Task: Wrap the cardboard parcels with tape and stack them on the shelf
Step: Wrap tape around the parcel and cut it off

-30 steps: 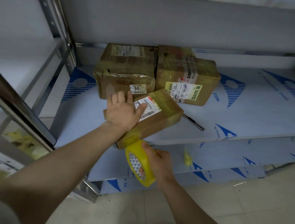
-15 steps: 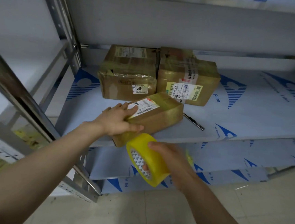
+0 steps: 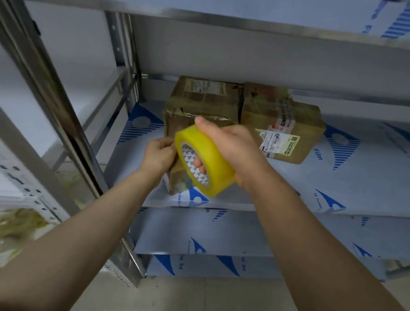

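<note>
Fingers [image 3: 197, 164] of the right hand [image 3: 234, 145] are hooked through the core of the yellow tape roll [image 3: 214, 165], thumb over its top, gripping it above the near edge of the shelf [image 3: 345, 182]. The left hand [image 3: 158, 155] is curled just left of the roll, by the small parcel [image 3: 176, 179]; what it grips I cannot tell. Two bigger parcels [image 3: 203, 100] stand side by side at the far end of the shelf.

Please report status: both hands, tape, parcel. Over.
Right hand grips tape roll, fingers through core. Left hand holds front parcel. Roll hides most of it.
</note>
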